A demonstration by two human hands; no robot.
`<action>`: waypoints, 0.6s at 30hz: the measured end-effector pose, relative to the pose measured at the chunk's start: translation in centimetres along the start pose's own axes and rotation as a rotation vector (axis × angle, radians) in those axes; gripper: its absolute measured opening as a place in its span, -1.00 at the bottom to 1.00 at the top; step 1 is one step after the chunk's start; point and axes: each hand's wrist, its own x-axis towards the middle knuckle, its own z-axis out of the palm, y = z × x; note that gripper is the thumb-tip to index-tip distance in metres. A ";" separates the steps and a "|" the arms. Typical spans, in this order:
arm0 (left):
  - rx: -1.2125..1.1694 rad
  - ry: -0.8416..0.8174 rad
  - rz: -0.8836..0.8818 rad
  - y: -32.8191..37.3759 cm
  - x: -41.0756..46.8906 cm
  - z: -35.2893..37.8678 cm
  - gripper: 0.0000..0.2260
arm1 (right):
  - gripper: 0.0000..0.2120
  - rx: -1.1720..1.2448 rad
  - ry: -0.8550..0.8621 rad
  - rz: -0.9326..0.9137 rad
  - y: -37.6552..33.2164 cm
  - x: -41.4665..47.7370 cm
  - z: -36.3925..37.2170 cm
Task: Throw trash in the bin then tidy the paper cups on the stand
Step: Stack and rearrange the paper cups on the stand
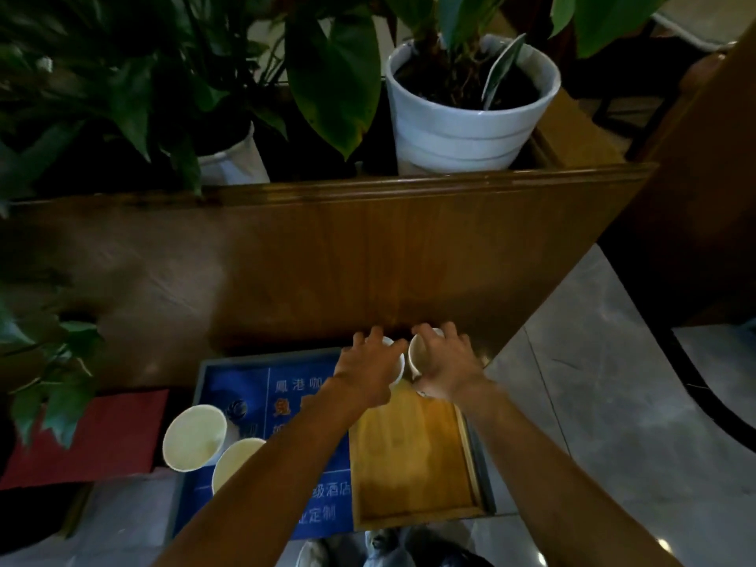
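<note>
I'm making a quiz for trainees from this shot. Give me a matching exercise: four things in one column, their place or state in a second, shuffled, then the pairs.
Things:
1. left hand
2. right hand
3. wooden tray
4. two large paper cups

Places or states:
A. standing open on the blue sign, at the left
B. on the small cup nearer the stand's right edge
C. lying on the stand's right part
D. on the small cup nearer the blue sign

Pairs: 1-D, 2-B, 3-C, 4-A

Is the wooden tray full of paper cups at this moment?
No. The wooden tray is almost bare; only its far end has two paper cups, one under the left hand and one under the right hand.
</note>
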 end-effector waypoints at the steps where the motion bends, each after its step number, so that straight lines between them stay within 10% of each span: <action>1: 0.002 -0.007 -0.007 0.0 0.2 0.1 -0.22 | -0.16 0.000 -0.002 0.003 0.1 0.2 -0.1; 18: -0.208 0.131 -0.065 -5.2 -6.9 -3.1 -0.27 | -0.23 0.050 0.023 0.008 -2.9 -2.9 -2.0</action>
